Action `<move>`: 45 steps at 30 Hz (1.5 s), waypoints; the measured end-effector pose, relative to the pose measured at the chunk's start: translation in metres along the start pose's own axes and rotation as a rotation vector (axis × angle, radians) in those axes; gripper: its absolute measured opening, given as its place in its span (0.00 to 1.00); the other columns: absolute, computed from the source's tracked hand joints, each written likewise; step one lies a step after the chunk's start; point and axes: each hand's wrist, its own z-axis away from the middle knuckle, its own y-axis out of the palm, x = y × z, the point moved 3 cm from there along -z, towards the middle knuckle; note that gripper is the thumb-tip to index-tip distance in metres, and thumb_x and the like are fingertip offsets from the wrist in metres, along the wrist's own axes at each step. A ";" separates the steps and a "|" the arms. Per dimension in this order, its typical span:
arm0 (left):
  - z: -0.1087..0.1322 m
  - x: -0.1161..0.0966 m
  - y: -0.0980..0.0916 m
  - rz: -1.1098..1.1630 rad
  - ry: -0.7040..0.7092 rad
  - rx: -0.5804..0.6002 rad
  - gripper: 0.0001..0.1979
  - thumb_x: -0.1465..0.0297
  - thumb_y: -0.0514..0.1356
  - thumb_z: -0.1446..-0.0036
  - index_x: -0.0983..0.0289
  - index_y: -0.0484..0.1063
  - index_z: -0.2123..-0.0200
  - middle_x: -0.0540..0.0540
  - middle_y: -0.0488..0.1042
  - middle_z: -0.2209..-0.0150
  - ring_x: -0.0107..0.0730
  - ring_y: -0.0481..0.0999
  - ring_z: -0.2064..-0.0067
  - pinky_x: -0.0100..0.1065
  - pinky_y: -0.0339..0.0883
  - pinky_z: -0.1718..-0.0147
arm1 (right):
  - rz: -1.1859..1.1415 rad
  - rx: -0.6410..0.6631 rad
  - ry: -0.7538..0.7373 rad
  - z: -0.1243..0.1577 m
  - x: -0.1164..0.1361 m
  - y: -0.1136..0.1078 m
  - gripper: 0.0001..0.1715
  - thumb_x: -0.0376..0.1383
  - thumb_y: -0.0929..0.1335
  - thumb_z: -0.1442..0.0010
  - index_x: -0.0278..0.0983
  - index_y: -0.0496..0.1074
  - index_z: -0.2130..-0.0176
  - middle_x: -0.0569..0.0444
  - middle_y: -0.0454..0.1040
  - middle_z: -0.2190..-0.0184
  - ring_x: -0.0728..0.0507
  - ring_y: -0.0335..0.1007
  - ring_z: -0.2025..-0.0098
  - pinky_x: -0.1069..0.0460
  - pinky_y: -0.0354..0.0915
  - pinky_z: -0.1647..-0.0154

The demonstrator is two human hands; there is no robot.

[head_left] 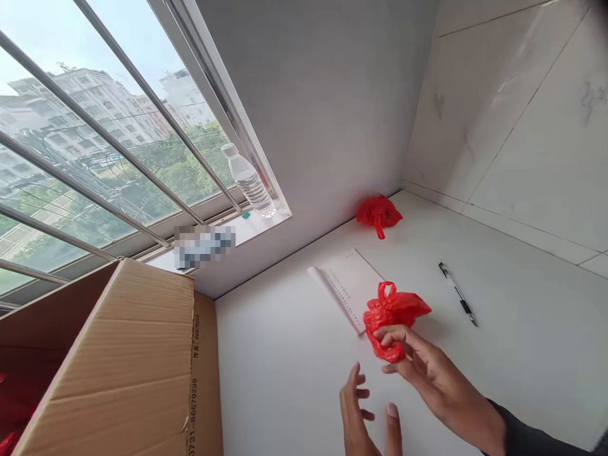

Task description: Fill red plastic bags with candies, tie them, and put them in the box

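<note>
My right hand [427,370] pinches a bunched red plastic bag [392,311] between thumb and fingers, holding it above the white table. A small loop of the bag sticks up at its top. What the bag contains, if anything, is hidden. Just left of it and lower, my left hand [363,415] has its fingers and thumb apart, with nothing between them. Behind the bag lies an open notebook [351,275] with writing on its page, partly covered by the bag from this viewpoint.
Another bunched red bag [379,213] lies against the wall. A black-and-clear pen [457,294] rests on the table [285,367] at right. An open cardboard box [123,354] with red material inside stands at left. On the windowsill is a water bottle [249,183].
</note>
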 end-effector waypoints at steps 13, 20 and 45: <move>0.000 0.005 -0.007 0.034 -0.003 -0.027 0.21 0.77 0.53 0.39 0.56 0.71 0.46 0.56 0.75 0.51 0.42 0.75 0.53 0.43 0.75 0.56 | 0.827 0.112 -0.341 -0.009 -0.013 -0.014 0.21 0.33 0.61 0.29 0.44 0.66 0.39 0.50 0.70 0.40 0.39 0.61 0.36 0.39 0.64 0.36; 0.001 0.006 -0.022 0.040 -0.009 -0.080 0.16 0.78 0.55 0.44 0.57 0.77 0.57 0.54 0.76 0.61 0.40 0.75 0.58 0.38 0.72 0.60 | 0.903 0.146 -0.302 -0.027 -0.020 -0.015 0.13 0.31 0.61 0.29 0.41 0.72 0.51 0.51 0.74 0.56 0.40 0.68 0.51 0.39 0.66 0.45; -0.005 0.000 -0.057 0.017 -0.199 -0.298 0.14 0.56 0.55 0.31 0.56 0.76 0.55 0.55 0.79 0.56 0.40 0.79 0.58 0.34 0.73 0.67 | 0.636 0.077 0.084 -0.016 -0.013 -0.035 0.13 0.46 0.58 0.27 0.45 0.68 0.56 0.53 0.71 0.54 0.42 0.68 0.59 0.46 0.69 0.62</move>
